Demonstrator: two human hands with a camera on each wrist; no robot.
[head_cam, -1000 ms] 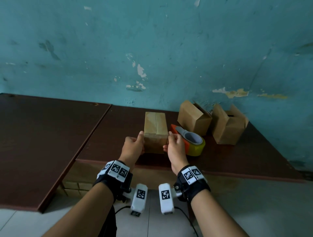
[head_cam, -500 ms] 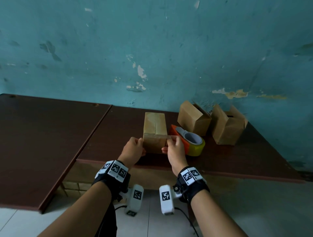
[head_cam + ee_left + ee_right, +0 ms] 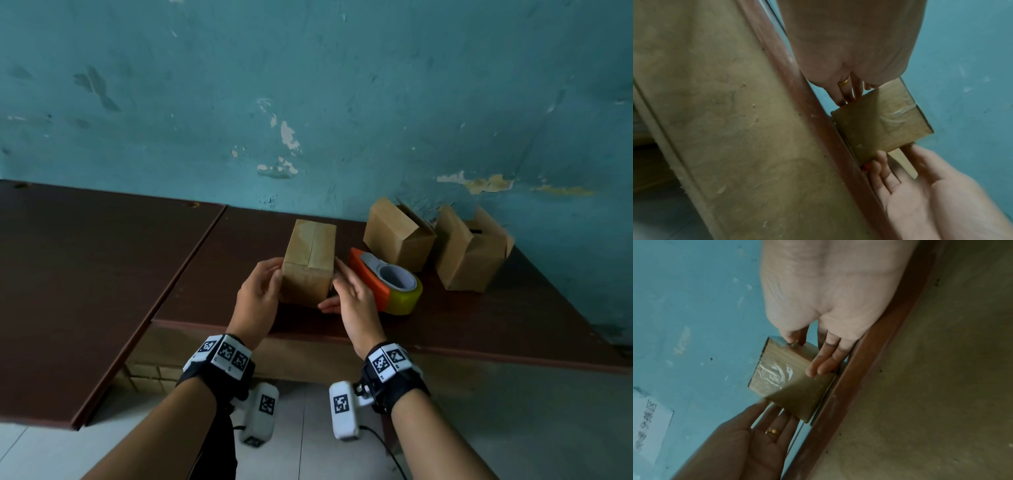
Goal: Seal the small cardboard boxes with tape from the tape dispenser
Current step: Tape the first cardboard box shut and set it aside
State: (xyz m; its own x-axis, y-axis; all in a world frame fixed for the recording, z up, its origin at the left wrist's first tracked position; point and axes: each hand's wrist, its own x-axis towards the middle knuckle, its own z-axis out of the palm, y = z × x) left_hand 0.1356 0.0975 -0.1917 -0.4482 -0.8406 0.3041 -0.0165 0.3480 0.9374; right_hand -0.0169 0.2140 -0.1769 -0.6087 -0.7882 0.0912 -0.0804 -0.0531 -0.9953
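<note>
Both hands, left and right, lie flat-fingered against the box mid-frame, gripping nothing; uneven pressing could wrinkle its tape.

Makeshift packing room: peeling teal wall, worn brown tables, tiled floor.

My left hand and right hand face each other, palms inward, forearms reaching forward, fingers straight, wrists banded.
</note>
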